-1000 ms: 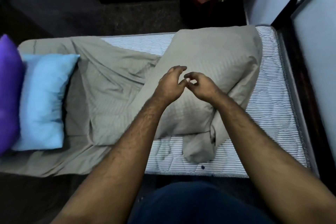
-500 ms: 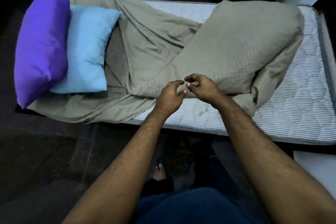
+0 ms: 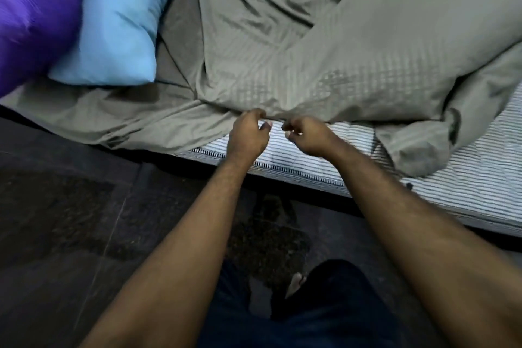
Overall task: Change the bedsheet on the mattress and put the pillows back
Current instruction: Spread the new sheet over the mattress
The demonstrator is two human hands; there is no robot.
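Both hands are curled at the near edge of the grey bedsheet (image 3: 353, 45): the left hand (image 3: 247, 135) pinches the hem, and the right hand (image 3: 309, 135), just beside it, grips the same edge. Forearms reach forward, knuckles up. Rumpled and folded over itself, the sheet lies across the striped mattress (image 3: 466, 178), under the blue pillow (image 3: 124, 17) and purple pillow (image 3: 34, 8).

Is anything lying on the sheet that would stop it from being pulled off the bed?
Yes. Both hands, left hand and right hand, pinch the near edge of the grey sheet, but the blue pillow and purple pillow lie on its left part.
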